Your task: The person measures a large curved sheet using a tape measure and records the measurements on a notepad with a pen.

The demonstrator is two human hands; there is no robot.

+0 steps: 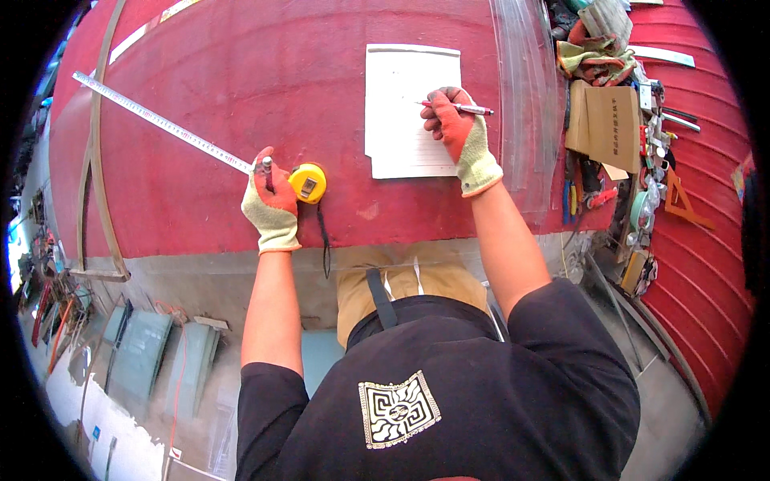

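My right hand [461, 138], in a red-and-cream work glove, is closed round a pen [475, 109]. Its tip is over the upper part of a white paper pad [409, 148], whose lower part shows ruled lines. In a matching glove, my left hand [271, 200] is closed round a slim dark-red tool [269, 171] with a metallic end; its kind is unclear. Against that hand's right side lies a yellow tape measure [308, 183] with a dark wrist cord. From the left hand, its pulled-out blade [164, 124] runs to the far left.
The pad rests on a red-covered table [361, 212]. Clear plastic strips [525, 96] lie along its right part. Beyond them are a cardboard box [603, 128], piled gloves [597, 60], an orange set square [686, 204] and assorted tools. A brown strap-like frame [98, 160] crosses the table's left side.
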